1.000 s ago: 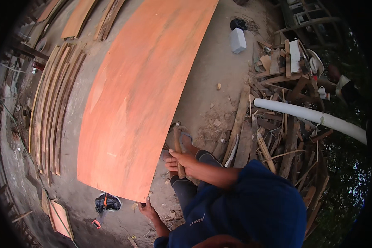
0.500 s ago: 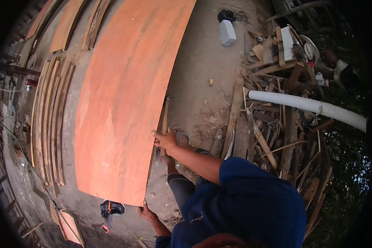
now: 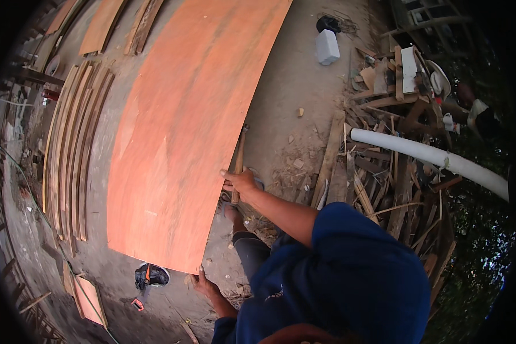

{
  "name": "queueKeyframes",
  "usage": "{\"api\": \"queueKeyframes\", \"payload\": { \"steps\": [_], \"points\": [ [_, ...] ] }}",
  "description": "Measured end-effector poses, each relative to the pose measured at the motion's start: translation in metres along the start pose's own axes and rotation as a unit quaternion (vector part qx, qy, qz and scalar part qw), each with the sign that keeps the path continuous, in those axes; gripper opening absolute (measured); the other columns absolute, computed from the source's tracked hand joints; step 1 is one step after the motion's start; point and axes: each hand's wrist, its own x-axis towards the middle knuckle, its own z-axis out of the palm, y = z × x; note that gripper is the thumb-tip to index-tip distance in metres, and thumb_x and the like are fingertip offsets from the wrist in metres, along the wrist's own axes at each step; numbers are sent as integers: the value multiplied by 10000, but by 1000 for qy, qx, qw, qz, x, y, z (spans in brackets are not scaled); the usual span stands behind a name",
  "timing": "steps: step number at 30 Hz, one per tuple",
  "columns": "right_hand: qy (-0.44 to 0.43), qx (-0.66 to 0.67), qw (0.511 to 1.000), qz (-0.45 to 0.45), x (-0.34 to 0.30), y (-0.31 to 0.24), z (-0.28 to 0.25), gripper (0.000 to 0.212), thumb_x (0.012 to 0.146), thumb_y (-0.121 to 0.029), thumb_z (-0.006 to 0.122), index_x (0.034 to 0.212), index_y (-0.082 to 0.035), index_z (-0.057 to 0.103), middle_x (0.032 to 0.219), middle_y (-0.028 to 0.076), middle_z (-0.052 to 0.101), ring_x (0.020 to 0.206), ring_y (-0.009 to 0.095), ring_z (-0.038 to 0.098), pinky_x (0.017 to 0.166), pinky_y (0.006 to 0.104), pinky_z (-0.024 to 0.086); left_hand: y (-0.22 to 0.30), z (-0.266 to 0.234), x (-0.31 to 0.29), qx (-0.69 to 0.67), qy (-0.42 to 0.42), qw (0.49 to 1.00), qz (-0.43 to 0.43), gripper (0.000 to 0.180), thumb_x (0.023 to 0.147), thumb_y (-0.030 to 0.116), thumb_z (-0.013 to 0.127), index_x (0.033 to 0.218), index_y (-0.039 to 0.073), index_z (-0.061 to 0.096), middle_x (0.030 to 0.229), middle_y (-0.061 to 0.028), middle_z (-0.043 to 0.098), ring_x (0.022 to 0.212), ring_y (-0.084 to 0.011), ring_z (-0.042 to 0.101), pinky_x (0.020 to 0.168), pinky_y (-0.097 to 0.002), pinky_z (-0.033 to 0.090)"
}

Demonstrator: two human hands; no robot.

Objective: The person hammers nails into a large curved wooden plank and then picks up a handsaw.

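"Left side?"

"Remotely, I see a broad orange-brown plywood sheet (image 3: 178, 149) left of both hands; my left hand (image 3: 207, 283) pinches its near corner."

"Right?"

"My right hand (image 3: 242, 182) grips a brown wooden-handled hammer (image 3: 239, 153), thumb on the sheet's edge."

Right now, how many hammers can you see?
1: the hammer is in the right hand, beside the orange sheet. More could be hidden in the scrap pile.

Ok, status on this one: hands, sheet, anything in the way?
Left hand at the wooden sheet's near right corner. Right hand gripping a hammer, thumb over the sheet's right edge. Black plastic by the near edge, apart from both hands.
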Motion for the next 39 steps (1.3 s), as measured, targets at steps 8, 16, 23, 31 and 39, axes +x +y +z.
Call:
{"api": "queueKeyframes", "payload": {
  "steps": [8, 16, 23, 31, 39],
  "points": [
    [-21, -15, 1000, 3, 2, 1, -2, 441, 852, -140, 804, 1161, 7, 525, 1081, 144, 647, 892, 249, 696, 766, 383, 631, -6, -6, 3, -30, 6, 1000, -1, 724, 852, -14, 719, 1496, -46, 391, 1393, -183, 549, 1231, -246, 537, 1081, -368, 389],
    [-21, -48, 999, -2, -1, -10, 2, 510, 832, -127, 819, 1182, 18, 478, 1067, 159, 665, 854, 250, 704, 713, 378, 633, -12, -10, 19, -100, -3, 995, -4, 873, 834, -55, 721, 1560, -26, 237, 1460, -222, 482, 1319, -271, 491, 1116, -393, 382],
    [34, -53, 998, 32, 23, 0, -13, 571, 801, -131, 847, 1213, 51, 495, 1064, 171, 674, 862, 271, 706, 732, 386, 636, -3, -7, 12, 297, 39, 954, -5, 762, 850, 191, 777, 1434, -124, 402, 1429, -298, 475, 1322, -357, 487, 1101, -448, 399],
    [8, -3, 998, 59, 15, -1, -9, 503, 754, -75, 864, 1130, 1, 539, 883, 113, 672, 648, 205, 658, 524, 330, 571, 217, 267, 50, 331, -142, 824, 438, 433, 889, 177, 737, 1225, -52, 590, 1339, -261, 509, 1263, -419, 489, 1047, -505, 421],
    [-1, -125, 992, -7, 43, 50, 2, 570, 650, -222, 923, 1034, 8, 570, 800, 127, 694, 636, 205, 687, 566, 362, 559, 280, 690, 72, 439, -262, 630, 584, 876, 898, 513, 657, 1507, -25, 331, 1600, -260, 234, 1462, -494, 214, 1158, -618, 227]
  ]
}}
